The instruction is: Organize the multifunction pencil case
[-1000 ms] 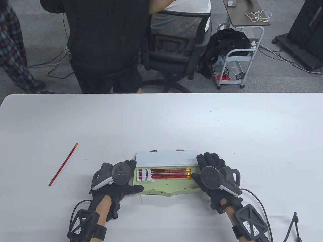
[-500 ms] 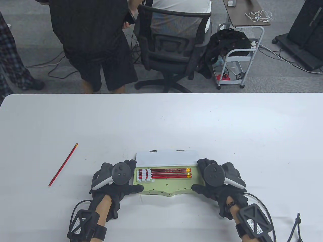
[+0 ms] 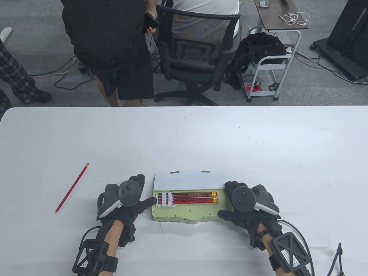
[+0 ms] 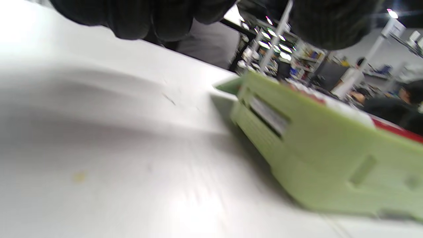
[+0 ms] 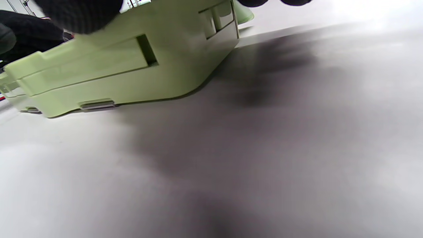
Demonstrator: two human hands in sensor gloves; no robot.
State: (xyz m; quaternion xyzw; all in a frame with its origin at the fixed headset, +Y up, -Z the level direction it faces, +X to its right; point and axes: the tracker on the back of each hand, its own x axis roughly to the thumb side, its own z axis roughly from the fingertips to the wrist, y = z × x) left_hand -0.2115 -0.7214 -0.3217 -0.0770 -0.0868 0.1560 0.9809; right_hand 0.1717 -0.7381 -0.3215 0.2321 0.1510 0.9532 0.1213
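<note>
A light green pencil case (image 3: 184, 214) lies open near the table's front edge, its white lid (image 3: 189, 178) folded back. Three red pencils (image 3: 194, 197) lie in it, under a white clip (image 3: 164, 199) at their left ends. One more red pencil (image 3: 72, 188) lies loose on the table to the left. My right hand (image 3: 227, 199) grips the case's right end, fingers (image 3: 230, 185) behind it and thumb at the front. My left hand (image 3: 145, 189) is beside the left end with fingers relaxed, thumb tip at the case's edge. The left wrist view shows the case (image 4: 314, 148) apart from my fingers (image 4: 148, 19).
The white table (image 3: 201, 138) stretches wide behind and to both sides of the case. Beyond its far edge a person in black shorts (image 3: 115, 51) stands beside an office chair (image 3: 198, 54). A black cable (image 3: 337, 256) lies at the front right.
My left hand has let go of the case's left end and shifted left. The right hand turned from lying flat over the right end to gripping it. The people behind have moved.
</note>
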